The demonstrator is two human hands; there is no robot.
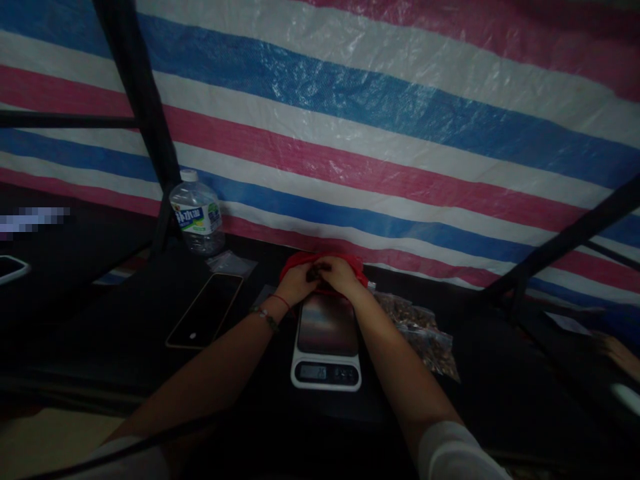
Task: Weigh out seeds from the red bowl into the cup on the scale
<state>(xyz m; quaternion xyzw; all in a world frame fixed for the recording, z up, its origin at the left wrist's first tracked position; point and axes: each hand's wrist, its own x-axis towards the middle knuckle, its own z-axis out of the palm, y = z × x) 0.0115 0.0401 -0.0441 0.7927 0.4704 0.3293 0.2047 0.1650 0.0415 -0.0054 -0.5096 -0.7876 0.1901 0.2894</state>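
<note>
Both my hands meet over a red bag [356, 265] just behind a kitchen scale [326, 385]. My left hand [296, 281] is closed, its fingertips at a cluster of small dark brown pieces [316, 271]. From the other side, my right hand [339, 273] curls its fingers around the same pieces. What exactly they are is too dark to tell. The scale has a white body, a bare metal plate and a lit display whose digits are blurred. Right of my right forearm lie zip bags [427, 343] filled with small brown bits.
A large plastic bottle [197, 217] stands at the back left, with a clear bag [233, 264] and a phone [206, 312] in front. Dark metal posts [145, 100] slope up on both sides before a striped tarp [350, 133]. Another person's hand [620, 353] shows far right.
</note>
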